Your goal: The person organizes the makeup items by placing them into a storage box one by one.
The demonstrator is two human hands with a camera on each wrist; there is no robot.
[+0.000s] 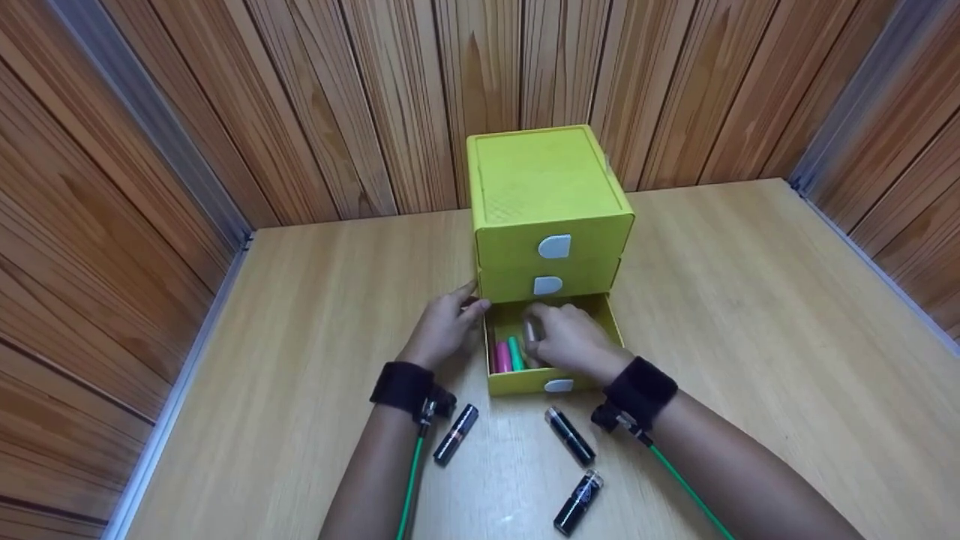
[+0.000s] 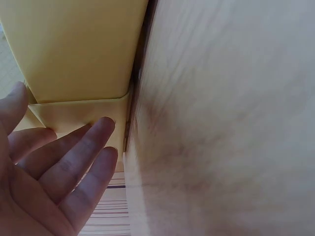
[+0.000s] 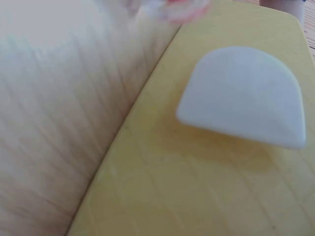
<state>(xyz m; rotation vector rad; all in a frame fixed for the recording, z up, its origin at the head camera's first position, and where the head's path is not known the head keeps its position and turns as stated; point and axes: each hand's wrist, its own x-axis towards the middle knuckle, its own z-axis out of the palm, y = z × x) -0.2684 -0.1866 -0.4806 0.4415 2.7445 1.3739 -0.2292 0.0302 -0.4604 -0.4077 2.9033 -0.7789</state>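
A yellow drawer box (image 1: pixel 551 176) stands with its bottom drawer (image 1: pixel 525 384) pulled out. My right hand (image 1: pixel 574 337) reaches down into that drawer, its curled fingers pinching a short greyish, shiny tube (image 1: pixel 532 330) that is partly hidden and blurred. To the left of it in the drawer lie a pink tube (image 1: pixel 503 357) and a green tube (image 1: pixel 515 353). My left hand (image 1: pixel 441 324) is at the left side of the box, fingers extended; in the left wrist view its fingertips (image 2: pixel 104 127) are right at the yellow side wall.
Three black, lipstick-like tubes lie in front of the drawer: one tube (image 1: pixel 456 435) at left, another tube (image 1: pixel 570 436) at right, a third tube (image 1: pixel 578 504) nearer me. White tabs (image 1: pixel 555 247) mark the drawer fronts. Wood-panelled walls (image 1: pixel 322 105) enclose the table (image 1: pixel 330 300).
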